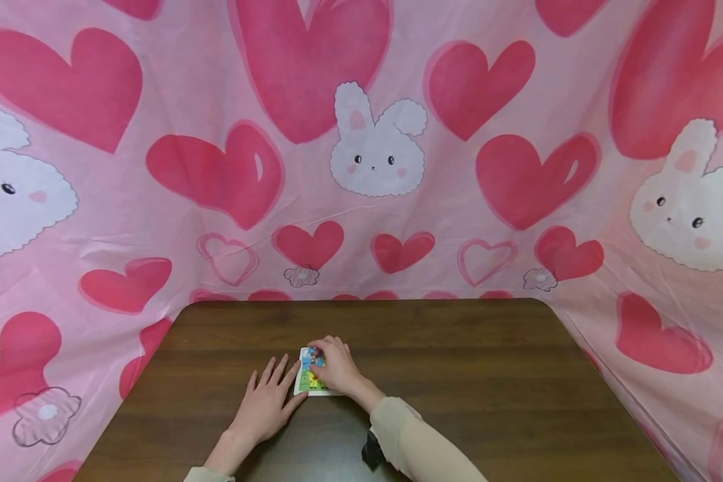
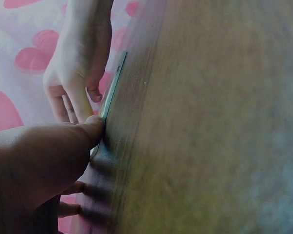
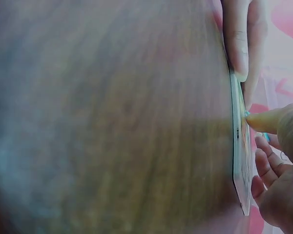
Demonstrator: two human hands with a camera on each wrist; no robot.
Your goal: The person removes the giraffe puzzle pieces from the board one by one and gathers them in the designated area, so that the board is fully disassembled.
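A small flat picture puzzle [image 1: 304, 383] with a white border and a bright blue, green and yellow picture lies on the table. At its left side my left hand [image 1: 265, 404] rests with fingers spread; the index finger and thumb touch the board's edge. My right hand [image 1: 339, 367] reaches over the puzzle and covers its right part. Between that thumb and the fingers shows a bit of blue puzzle piece [image 3: 267, 137], raised off the board and mostly hidden. Seen edge-on in the right wrist view, the board [image 3: 236, 146] is thin and pale.
The dark wooden table [image 1: 458, 361] extends around both hands. Pink cloth [image 1: 385, 221] with hearts and rabbits hangs behind and along both sides. A small black object [image 1: 372, 450] is at the right sleeve's cuff.
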